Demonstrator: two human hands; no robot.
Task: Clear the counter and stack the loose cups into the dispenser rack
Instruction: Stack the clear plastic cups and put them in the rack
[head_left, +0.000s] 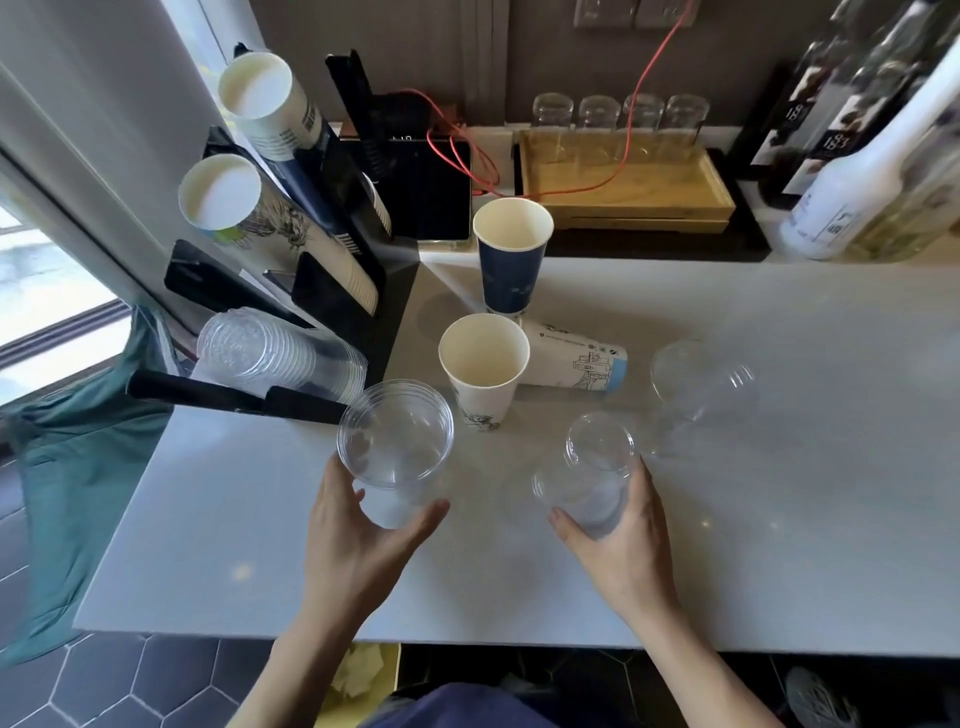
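Hand (358, 540) round clear cup (395, 447) (unlabelled)

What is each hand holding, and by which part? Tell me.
Left hand grips a clear plastic cup round its lower wall. Right hand grips another clear cup round its lower wall.

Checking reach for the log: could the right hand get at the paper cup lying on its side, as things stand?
Probably not yet: the right hand already grips a clear cup. The path to the tipped paper cup looks open, though.
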